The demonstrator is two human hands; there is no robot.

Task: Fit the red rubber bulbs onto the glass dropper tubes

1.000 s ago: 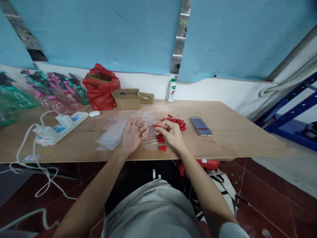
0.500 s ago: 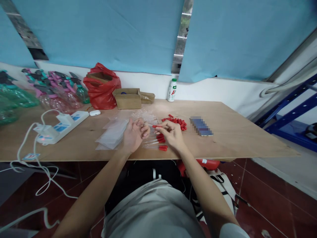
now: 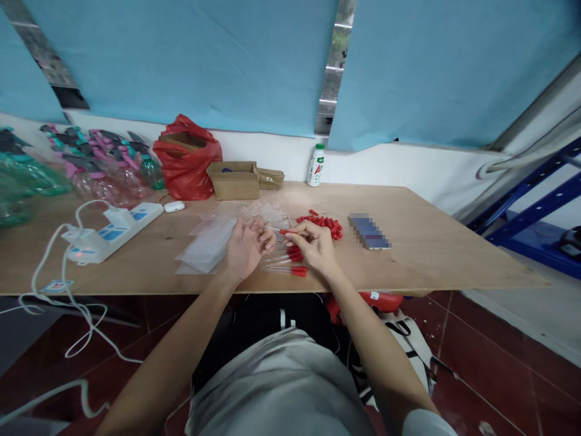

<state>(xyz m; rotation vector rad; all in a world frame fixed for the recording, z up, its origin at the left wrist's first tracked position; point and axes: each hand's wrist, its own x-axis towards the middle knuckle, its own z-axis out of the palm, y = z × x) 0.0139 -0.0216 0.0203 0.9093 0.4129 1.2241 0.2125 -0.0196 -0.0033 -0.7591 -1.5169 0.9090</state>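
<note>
Red bulb [image 3: 287, 231] stays pinched in the right hand [image 3: 316, 244], left of the bulb pile [image 3: 336, 228], grip of the left hand [image 3: 247, 247] indeterminable, so work shows no visible advance.

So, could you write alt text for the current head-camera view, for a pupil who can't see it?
A person's right hand pinches a red bulb on a thin clear tube pointing toward the left hand, over a wooden table. Nearby lie more tubes, loose red bulbs and plastic sleeves; behind stand a red bag and white bottle.
</note>
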